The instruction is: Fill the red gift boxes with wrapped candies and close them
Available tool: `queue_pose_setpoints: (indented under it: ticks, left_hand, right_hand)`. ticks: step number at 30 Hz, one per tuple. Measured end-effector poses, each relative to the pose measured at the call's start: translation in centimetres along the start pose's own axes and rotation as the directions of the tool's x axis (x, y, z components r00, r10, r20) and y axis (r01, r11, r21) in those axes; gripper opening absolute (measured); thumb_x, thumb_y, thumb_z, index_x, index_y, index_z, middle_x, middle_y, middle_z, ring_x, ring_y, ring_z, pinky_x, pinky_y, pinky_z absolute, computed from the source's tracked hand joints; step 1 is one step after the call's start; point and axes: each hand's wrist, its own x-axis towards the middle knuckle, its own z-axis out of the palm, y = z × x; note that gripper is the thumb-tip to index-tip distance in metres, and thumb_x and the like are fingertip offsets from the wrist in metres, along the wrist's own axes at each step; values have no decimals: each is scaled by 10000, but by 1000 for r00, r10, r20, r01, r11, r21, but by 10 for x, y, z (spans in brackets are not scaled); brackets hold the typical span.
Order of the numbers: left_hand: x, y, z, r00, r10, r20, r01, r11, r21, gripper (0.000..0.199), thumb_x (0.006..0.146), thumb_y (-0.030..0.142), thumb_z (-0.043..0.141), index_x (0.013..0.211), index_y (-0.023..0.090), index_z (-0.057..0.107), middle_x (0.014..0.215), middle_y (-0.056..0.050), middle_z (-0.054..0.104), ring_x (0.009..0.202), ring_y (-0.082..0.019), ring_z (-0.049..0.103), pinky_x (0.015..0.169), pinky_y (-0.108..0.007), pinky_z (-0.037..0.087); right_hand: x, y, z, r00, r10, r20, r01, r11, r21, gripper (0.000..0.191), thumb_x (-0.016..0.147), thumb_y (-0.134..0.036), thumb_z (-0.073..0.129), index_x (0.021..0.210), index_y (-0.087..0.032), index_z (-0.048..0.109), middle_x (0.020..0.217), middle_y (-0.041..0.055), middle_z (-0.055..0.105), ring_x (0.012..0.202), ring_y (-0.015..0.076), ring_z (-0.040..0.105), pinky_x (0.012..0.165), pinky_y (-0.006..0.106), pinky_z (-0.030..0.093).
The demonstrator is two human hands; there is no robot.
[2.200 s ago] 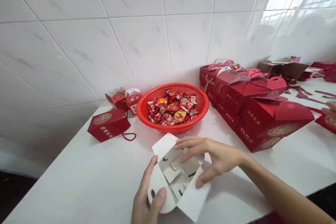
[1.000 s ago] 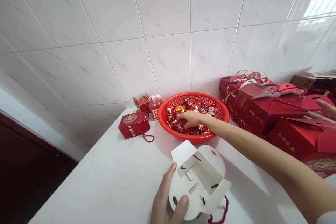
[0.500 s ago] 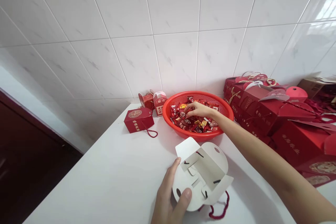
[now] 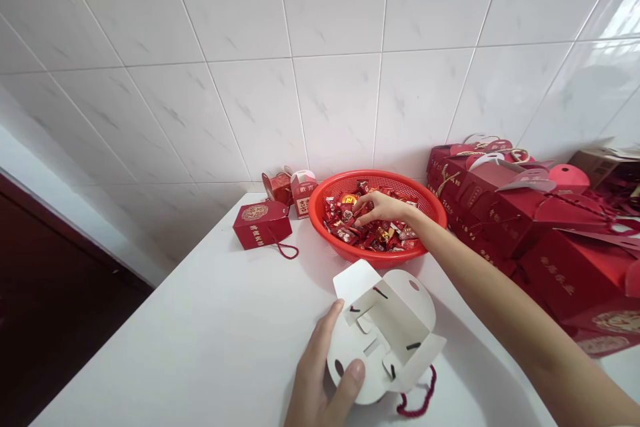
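Note:
My left hand point(image 4: 325, 373) grips the near flap of an open gift box point(image 4: 400, 320), thumb on top and fingers along its left side. The box's white inside faces up with flaps spread, and a dark red cord handle point(image 4: 423, 400) hangs at its lower right. No candy shows inside it. Reaching into a red plastic basket point(image 4: 327, 238), my right hand point(image 4: 377, 208) has its thumb and fingers apart over wrapped candies point(image 4: 385, 235). The fingertips touch the pile; nothing is lifted clear of it.
A red box with a cord point(image 4: 263, 225) lies left of the basket, near two smaller boxes point(image 4: 303, 195). Large red gift boxes point(image 4: 540, 213) are stacked on the right. A tiled wall point(image 4: 335, 107) backs the white table point(image 4: 210, 320).
My right hand has shifted slightly to the right over the candies, and its fingers have moved a little. My left hand and the open box stay nearly in place.

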Motion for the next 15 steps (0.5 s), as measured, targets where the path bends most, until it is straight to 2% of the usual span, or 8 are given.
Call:
queue_pose_setpoints:
  ticks: [4,8,12,15]
  left_hand:
    - [1,0,0,1000,-4,-4,4,1000,-8,654,912,521,584,1475,203,487,1473,-117,545,1376,-318,489,1127,-400,426]
    - [1,0,1,1000,2,-16,-2,1000,-9,645,910,521,589,1468,210,497,1474,-111,546,1378,-313,488,1133,-402,421]
    - [0,-2,2,999,5,-37,-5,1000,-2,652,905,525,595,1464,202,505,1473,-117,546,1382,-322,481,1137,-409,419]
    - [0,-5,2,999,16,-36,-16,1000,8,647,905,522,592,1464,207,506,1460,-116,559,1366,-324,498,1138,-412,417]
  right_hand:
    - [0,2,1,999,14,-30,-16,997,-74,298,602,-227,838,877,-160,746,810,-10,675,826,177,621,742,250,452]
    - [-2,-1,1,998,36,-58,-43,991,-127,294,619,-211,830,896,-168,739,783,-18,662,798,170,618,712,239,447]
    - [-3,-3,1,991,71,-114,-89,982,-166,322,650,-249,824,953,-184,734,872,-3,703,872,189,643,752,238,464]
    - [-1,0,0,972,131,-193,-170,965,-199,300,702,-260,786,989,-190,729,958,29,723,948,217,652,778,249,471]
